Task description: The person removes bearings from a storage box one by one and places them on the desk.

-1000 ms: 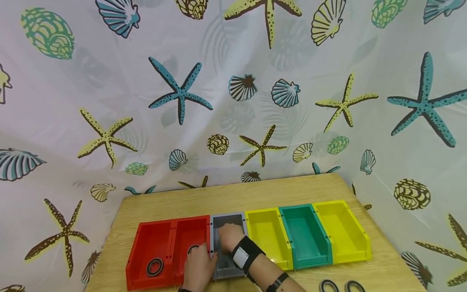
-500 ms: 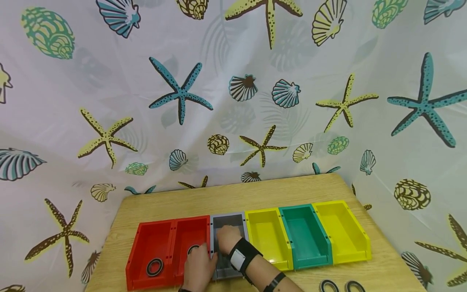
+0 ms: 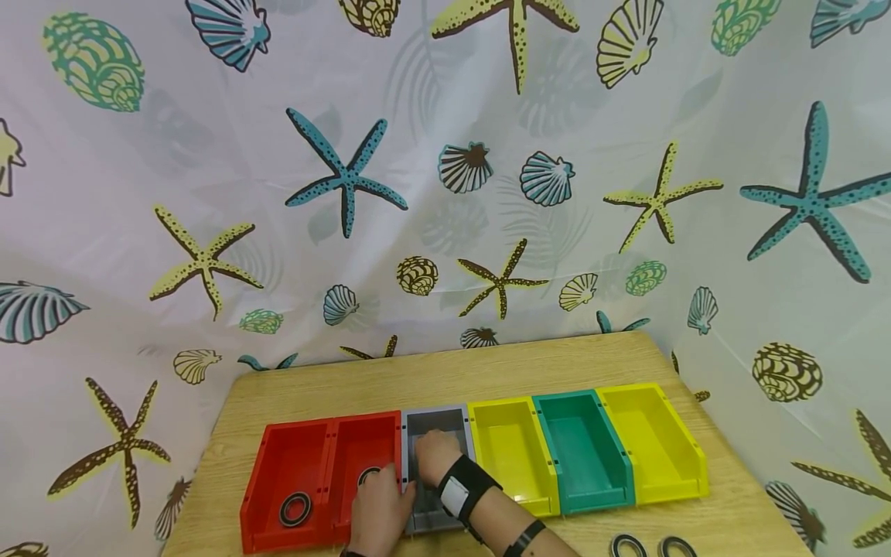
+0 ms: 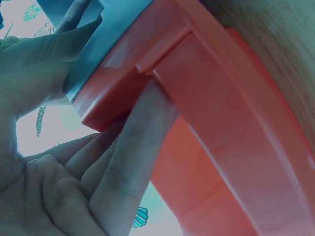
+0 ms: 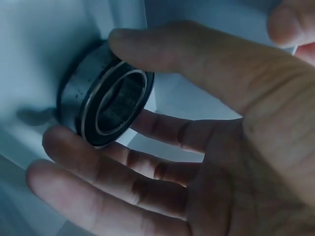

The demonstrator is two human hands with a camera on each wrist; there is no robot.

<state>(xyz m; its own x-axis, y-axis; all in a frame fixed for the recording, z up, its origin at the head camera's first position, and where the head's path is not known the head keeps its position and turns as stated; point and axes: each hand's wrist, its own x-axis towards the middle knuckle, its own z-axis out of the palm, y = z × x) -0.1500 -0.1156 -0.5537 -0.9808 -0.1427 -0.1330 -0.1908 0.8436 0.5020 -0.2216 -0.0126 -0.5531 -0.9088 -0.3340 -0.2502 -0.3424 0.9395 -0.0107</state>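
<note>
A sheet [image 3: 445, 216] printed with starfish and shells hung behind and beside the wooden table [image 3: 487, 360]. On the table stood a row of six bins: two red, the outer [image 3: 295, 449] and the inner [image 3: 365, 441], then the grey bin [image 3: 435, 410], the near yellow [image 3: 503, 437], the green [image 3: 578, 441] and the far yellow [image 3: 647, 422]. The row looked light enough to slide if leaned on.

The left hand [image 3: 379, 507] straddled the joined walls [image 4: 106, 42] of the inner red and the grey, thumb on the grey side, fingers on the red, pinching them; a hard squeeze might have tilted or shifted both. The right hand [image 3: 437, 456] reached down into the grey bin, its band [image 3: 468, 483] close above the rim, where it could have snagged.

That hand grasped a bearing [image 5: 91, 96] inside the grey bin, thumb over its upper edge, fingers below. The hold seemed shallow, so the smooth ring could have slipped or rolled. Another bearing [image 3: 370, 469] sat in the inner red, just beside the left hand, easily nudged; one [image 3: 285, 509] lay in the outer red. Two more, one left [image 3: 626, 537] and one right [image 3: 677, 539], rested on the tabletop near the bottom edge of the head view, apart from both hands; a careless forearm might have swept them aside.
</note>
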